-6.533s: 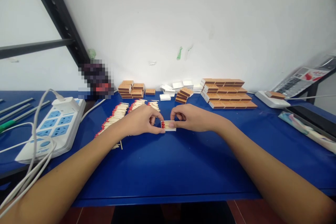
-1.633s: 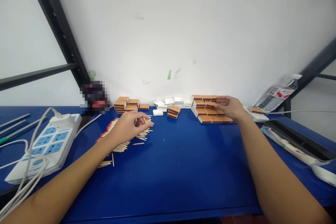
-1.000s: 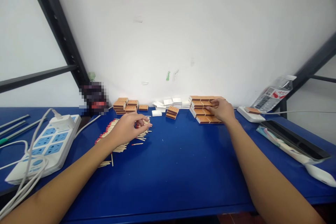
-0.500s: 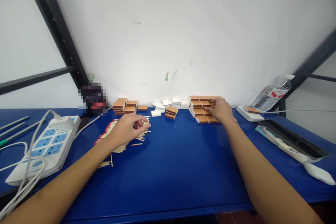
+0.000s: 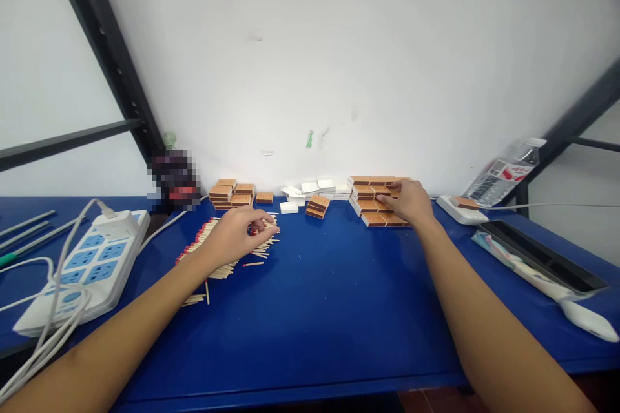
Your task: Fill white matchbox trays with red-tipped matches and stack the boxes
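Observation:
My left hand (image 5: 237, 232) rests over a pile of red-tipped matches (image 5: 223, 271), fingers loosely curled, thumb tip a little apart from the index finger. I see nothing gripped there, though the palm side is hidden. On the right, my right hand (image 5: 411, 203) is at the stacked brown matchboxes (image 5: 372, 206), its thumb and fingers closed about a matchbox in the upper rows. The hand covers the right end of those rows. Two more brown matchboxes (image 5: 317, 206) lie one on the other near the middle, and a single match (image 5: 252, 264) lies beside the pile.
White match trays (image 5: 310, 189) and another matchbox stack (image 5: 230, 195) line the wall. A power strip (image 5: 87, 271) with cables stands left. On the right are a white box (image 5: 460, 210), a bottle (image 5: 506, 173), a black tray (image 5: 542, 255) and a wrapped white-handled item (image 5: 533, 281).
My right hand has shifted very slightly at the matchbox stack. The left hand stays over the matches, and the whole view has moved a little.

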The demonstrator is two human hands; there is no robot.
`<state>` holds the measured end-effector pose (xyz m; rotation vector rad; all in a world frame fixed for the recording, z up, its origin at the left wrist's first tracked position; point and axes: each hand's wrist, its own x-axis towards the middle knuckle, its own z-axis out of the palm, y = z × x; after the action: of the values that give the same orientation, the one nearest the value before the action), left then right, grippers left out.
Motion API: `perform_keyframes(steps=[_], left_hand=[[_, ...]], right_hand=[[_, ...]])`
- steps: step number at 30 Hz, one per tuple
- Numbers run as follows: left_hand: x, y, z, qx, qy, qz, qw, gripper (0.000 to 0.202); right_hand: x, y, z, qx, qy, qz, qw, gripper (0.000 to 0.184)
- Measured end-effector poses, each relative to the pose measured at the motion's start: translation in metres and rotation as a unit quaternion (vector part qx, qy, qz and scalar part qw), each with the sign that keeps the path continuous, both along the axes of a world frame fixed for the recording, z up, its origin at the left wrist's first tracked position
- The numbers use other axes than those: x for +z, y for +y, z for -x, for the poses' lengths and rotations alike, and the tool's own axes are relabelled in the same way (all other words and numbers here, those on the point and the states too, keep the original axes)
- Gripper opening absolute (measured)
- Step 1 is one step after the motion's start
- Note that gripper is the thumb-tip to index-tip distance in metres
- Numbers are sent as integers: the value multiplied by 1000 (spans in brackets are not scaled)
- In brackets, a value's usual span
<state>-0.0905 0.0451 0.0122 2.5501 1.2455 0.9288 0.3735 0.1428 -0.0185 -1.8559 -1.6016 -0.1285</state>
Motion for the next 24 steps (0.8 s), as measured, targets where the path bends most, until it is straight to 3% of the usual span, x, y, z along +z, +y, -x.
perform_keyframes(steps=[6,13,17,20,24], left_hand=[[0,-1,-1,3,5,4,1000,27],[0,1,0,-2,5,6,1000,26],[-1,2,-1,-2,7,3,1000,27],[0,1,-1,-5,6,5,1000,27],[2,-2,-3,5,23,6,1000,25]], right_hand=[[10,-13,40,-30,-66,8,997,94],[2,-14,52,-23,-87,-6,996,89],[7,-15,51,-29,-96,-6,995,81],[15,-21,64,-14,-88,-68,994,64],[16,-28,103,104,-56,-139,983,30]])
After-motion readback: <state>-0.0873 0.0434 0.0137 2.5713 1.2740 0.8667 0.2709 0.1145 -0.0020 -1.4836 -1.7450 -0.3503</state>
